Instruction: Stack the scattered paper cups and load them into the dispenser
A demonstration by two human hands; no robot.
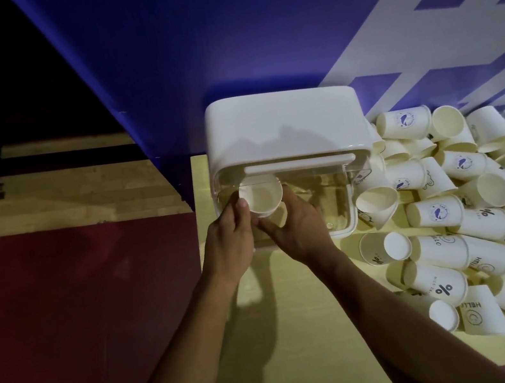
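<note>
White paper cup (261, 197), mouth toward the camera, held at the left end of the dispenser (282, 118), just under its opaque white top and against its clear lower part. A second rim seems to show beneath the cup, so it may head a short stack; this cannot be settled. Left hand (230, 246): thumb along the cup's left edge, fingers curled round it. Right hand (299, 233): fingers wrapped round the right side, thumb reaching below. Both hands therefore grip the same cup. Loose cups (469, 203), many printed, lie heaped on their sides to the right of the dispenser, some touching it, on the pale yellow worktop (303, 334). A blue wall (215, 29) with white bands stands behind; red and wooden floor (65, 325) lies to the left.

Step in hand, as judged: loading, with most of the task remaining. The next move likely calls for seating the cup squarely in the clear part, letting go, then nesting further cups from the heap.
</note>
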